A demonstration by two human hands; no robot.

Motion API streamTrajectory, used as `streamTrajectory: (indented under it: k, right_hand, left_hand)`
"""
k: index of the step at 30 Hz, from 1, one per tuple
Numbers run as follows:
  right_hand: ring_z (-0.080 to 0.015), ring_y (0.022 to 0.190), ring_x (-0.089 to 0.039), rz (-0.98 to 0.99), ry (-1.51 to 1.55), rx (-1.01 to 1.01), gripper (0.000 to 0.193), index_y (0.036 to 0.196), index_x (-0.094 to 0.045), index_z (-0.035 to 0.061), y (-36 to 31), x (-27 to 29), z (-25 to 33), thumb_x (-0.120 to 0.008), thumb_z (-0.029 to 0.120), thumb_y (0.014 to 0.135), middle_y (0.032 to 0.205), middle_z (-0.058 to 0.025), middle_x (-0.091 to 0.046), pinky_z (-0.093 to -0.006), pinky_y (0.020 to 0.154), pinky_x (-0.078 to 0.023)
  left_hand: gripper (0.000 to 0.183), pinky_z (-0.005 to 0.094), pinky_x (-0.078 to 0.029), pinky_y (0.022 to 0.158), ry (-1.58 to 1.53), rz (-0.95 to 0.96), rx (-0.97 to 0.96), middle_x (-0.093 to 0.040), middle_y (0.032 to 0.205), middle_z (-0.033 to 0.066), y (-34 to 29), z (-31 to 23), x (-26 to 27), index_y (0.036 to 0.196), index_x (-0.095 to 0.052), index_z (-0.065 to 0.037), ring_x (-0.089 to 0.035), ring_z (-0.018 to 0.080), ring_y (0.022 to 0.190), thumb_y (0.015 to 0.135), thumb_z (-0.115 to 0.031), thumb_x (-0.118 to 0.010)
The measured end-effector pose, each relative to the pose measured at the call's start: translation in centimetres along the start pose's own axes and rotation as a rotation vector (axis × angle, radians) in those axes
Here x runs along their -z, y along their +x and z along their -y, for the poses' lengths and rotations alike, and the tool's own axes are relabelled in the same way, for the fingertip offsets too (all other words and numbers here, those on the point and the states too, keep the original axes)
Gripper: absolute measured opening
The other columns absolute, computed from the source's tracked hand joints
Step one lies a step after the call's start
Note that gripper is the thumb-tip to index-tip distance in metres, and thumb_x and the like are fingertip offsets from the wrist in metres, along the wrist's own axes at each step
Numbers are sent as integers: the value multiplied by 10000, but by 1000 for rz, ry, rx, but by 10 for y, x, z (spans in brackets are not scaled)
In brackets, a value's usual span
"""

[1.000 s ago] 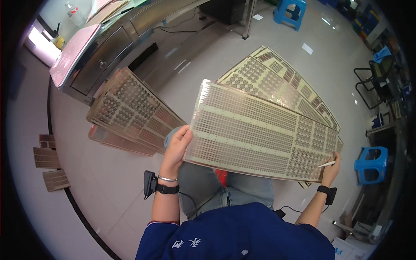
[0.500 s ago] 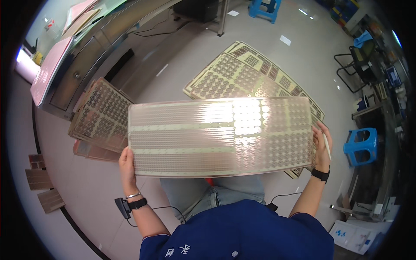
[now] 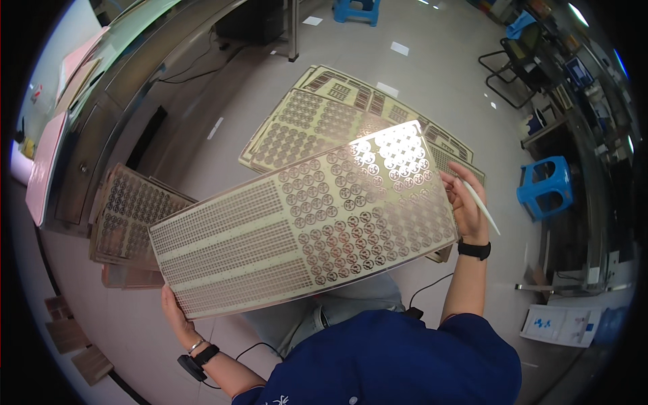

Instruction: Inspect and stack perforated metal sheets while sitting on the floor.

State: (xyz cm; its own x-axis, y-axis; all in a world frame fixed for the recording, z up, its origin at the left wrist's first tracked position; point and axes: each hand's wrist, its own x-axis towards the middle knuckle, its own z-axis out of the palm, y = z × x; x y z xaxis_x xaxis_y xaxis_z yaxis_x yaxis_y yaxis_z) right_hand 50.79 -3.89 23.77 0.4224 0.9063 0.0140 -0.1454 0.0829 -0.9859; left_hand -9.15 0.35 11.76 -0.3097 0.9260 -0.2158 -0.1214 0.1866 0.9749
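A large pale-green circuit board panel (image 3: 297, 226) with coppery patterns is held up in front of me, tilted with its right end higher. Rows of tiny marks cover its left part and round motifs its right part, where light glares off the top corner. My left hand (image 3: 177, 312) grips the lower left corner, thumb at the edge and the other fingers hidden behind. My right hand (image 3: 467, 206) is closed around the right edge. A slim white pointed stick (image 3: 480, 206) also sits in that hand, its tip directed down and right.
Behind the panel, a stack of similar boards (image 3: 290, 128) lies on the floor. Another stack (image 3: 135, 209) leans by the metal desk (image 3: 88, 155) at left. A blue stool (image 3: 545, 187) stands at right, another blue stool (image 3: 356, 12) farther off. A black-framed chair (image 3: 516, 57) is at far right.
The panel has turned from nearly level to tilted, its left end lower and its right end higher. My left hand went down and left, my right hand up and left. The glare shifted toward the right corner.
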Motion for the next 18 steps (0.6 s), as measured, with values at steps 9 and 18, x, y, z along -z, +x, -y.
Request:
streamTrajectory:
  k: [9, 18]
  right_hand:
    - [-213, 975, -613, -25, 78, -9, 337, 1253, -460, -35, 1, -6, 3, -473, 74, 934, 1139, -204, -596, -319, 832, -529]
    - [-142, 930, -606, -84, 73, -77, 416, 1267, -470, -15, 4, -11, 6, -594, 132, 898, 1106, -118, -602, -266, 815, -509]
  left_hand:
    - [400, 288, -456, 841, -84, 6, 14, -605, 1098, 72, 1, -7, 0, 1169, -539, 30, -577, 160, 961, 971, -310, -474]
    - [386, 294, -450, 876, -107, 32, -194, -592, 1114, 79, -10, -34, -15, 1181, -522, 15, -557, 160, 1005, 988, -308, -436]
